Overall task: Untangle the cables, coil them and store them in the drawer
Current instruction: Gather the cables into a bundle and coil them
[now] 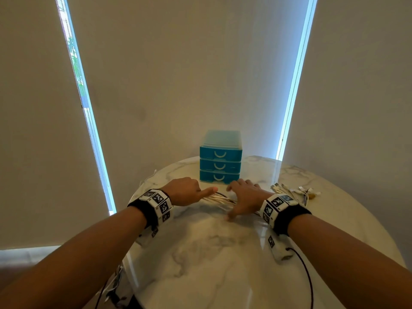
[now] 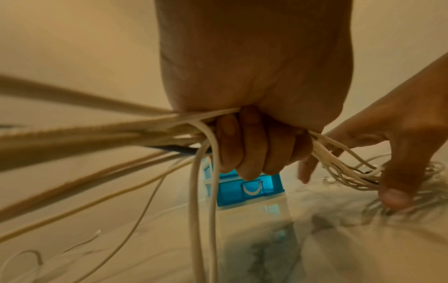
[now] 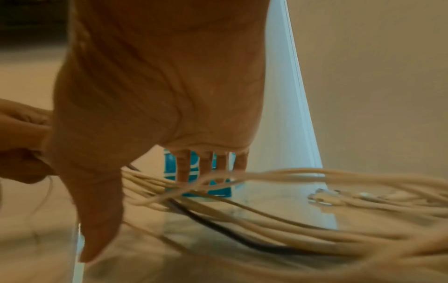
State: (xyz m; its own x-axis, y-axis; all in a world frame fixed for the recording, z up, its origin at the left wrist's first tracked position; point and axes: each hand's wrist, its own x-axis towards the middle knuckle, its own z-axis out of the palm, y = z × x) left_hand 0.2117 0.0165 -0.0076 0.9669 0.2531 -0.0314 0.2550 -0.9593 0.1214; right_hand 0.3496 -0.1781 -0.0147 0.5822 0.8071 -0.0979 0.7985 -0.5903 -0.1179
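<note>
The cables (image 1: 219, 199) are lying in one bundle on the counter (image 1: 211, 253), just in front of the blue drawer unit (image 1: 220, 157), between the two hands. Most of them are cream-white, and one dark cable (image 3: 218, 227) is seen among them in the right wrist view. The bundle is gripped by the left hand (image 1: 186, 191): in the left wrist view its fingers (image 2: 252, 145) are curled tightly round many strands, and loose lengths are fanned out to its left side. The right hand (image 1: 246, 200) is spread wide and flat above the strands, with its fingers straight and its thumb pointed down to the counter; nothing is held by it. The plug ends (image 1: 294, 190) are gathered further to the right, near the right wrist.

All three drawers (image 1: 219, 166) are seen closed. No coil is made yet, so the step in hand is judged to be the untangling, at an early stage of the task.

For the next move, one single cable must probably be separated from the bundle. The grip of the left hand would need to be loosened a little, so that a strand can be drawn out by the right hand without the others being dragged along.
</note>
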